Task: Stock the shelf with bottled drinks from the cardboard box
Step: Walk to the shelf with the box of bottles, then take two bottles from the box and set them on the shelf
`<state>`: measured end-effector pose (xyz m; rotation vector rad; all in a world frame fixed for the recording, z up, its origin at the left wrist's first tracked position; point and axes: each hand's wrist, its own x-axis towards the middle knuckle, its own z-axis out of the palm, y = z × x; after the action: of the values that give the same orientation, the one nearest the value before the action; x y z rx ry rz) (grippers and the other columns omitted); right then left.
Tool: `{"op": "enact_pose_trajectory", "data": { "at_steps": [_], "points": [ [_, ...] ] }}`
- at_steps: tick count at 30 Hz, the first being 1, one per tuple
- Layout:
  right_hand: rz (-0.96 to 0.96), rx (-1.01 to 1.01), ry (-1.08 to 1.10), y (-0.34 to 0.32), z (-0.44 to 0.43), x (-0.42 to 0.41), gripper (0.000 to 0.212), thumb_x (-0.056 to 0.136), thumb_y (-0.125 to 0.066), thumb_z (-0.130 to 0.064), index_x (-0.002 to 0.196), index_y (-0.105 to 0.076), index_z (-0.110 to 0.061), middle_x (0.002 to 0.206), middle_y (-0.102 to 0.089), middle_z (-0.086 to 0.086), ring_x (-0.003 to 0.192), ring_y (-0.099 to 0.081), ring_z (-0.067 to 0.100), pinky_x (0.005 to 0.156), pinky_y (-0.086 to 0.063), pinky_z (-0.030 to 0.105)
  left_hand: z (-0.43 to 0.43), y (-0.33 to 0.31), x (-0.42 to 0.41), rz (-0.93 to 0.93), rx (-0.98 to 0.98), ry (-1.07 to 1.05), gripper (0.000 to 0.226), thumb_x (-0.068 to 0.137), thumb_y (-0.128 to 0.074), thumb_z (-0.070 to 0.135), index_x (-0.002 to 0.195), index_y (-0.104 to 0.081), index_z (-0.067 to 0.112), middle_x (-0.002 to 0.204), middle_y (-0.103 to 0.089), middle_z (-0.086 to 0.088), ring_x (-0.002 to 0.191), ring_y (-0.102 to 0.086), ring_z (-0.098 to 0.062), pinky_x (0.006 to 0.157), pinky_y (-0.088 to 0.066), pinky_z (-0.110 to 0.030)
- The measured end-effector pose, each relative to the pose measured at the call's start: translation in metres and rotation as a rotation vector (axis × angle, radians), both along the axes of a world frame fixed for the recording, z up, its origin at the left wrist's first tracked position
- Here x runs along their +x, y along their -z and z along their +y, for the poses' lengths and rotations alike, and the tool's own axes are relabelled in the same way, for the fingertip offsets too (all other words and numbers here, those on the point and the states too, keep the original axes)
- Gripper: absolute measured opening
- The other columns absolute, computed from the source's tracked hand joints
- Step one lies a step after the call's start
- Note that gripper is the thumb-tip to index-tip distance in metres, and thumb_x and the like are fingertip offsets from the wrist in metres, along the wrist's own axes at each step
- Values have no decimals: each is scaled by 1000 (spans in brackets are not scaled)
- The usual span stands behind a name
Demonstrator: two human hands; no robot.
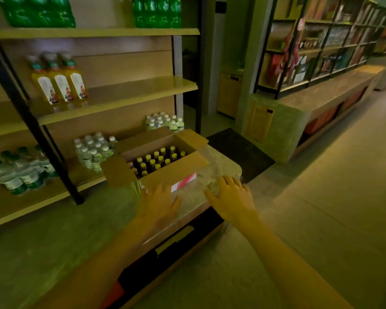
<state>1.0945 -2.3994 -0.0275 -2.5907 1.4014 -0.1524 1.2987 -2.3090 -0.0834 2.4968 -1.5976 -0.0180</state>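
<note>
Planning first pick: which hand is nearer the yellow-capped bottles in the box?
Left. The left hand is at the cardboard box's near wall, beside the bottles; the right hand rests on plastic wrap farther right.

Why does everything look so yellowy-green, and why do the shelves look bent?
Head view: dim light with a yellow-green tint all over; the wide lens bends the shelf posts and edges; the far shelves are smeared; the box, left hand and right hand look soft but readable.

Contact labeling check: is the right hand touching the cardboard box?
Apart. Head view: right hand rests on the grey top, bare surface between it and cardboard box.
</note>
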Motion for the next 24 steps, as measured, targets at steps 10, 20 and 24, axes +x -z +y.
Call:
{"op": "enact_pose_trajectory", "data": {
  "at_steps": [10,20,24],
  "points": [
    [60,9,-115,23,-171,132,69,98,-34,-65,151,-35,-22,157,-37,3,145,-32,29,117,-28,50,-148,28,119,-51,39,-150,61,98,-39,56,141,-48,13,146,-49,-11,130,-47,-37,104,-40,-56],
    [34,7,-218,40,-320,279,57,99,-34,-62,136,-49,-22,143,-52,4,135,-44,28,109,-35,45,-266,61,237,40,9,-259,62,97,-34,58,141,-48,17,145,-50,-4,134,-45,-29,105,-41,-53],
    [43,25,-280,48,-352,328,59,98,-36,-63,139,-48,-23,145,-51,2,137,-43,27,110,-36,43,-288,67,268,55,12,-315,66,95,-23,62,137,-49,18,140,-53,-2,131,-46,-26,104,-42,-50]
  ]
}}
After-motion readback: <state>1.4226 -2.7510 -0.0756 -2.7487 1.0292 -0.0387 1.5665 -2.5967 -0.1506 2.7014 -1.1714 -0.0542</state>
